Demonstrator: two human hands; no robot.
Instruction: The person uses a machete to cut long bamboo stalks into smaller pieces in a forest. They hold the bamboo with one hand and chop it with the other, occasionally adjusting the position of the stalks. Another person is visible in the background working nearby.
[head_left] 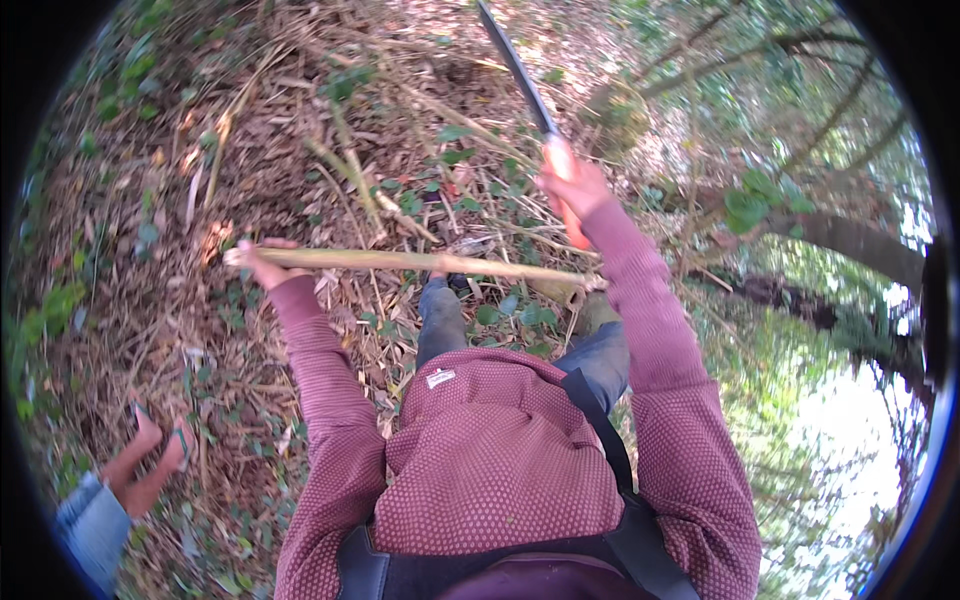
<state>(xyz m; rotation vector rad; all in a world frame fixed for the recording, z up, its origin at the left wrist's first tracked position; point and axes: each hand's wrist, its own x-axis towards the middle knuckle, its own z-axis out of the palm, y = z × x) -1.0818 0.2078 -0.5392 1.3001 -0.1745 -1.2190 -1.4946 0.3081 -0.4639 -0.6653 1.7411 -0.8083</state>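
Observation:
My left hand (270, 262) is closed round one end of a long, pale-brown stick (400, 260). The stick lies level across my front, and its other end reaches to below my right forearm. Raised above it, my right hand (577, 188) grips the orange handle of a machete (522, 80). Its dark blade points up and away from me, clear of the stick. The blade's tip runs to the top edge of the picture.
Dry leaves, vines and fallen branches (350, 175) cover the ground ahead. Another person's legs (140, 460) in sandals are at the lower left. A thick curved trunk (850, 240) and leafy branches stand to the right. Beneath me show my own trousered legs (440, 320).

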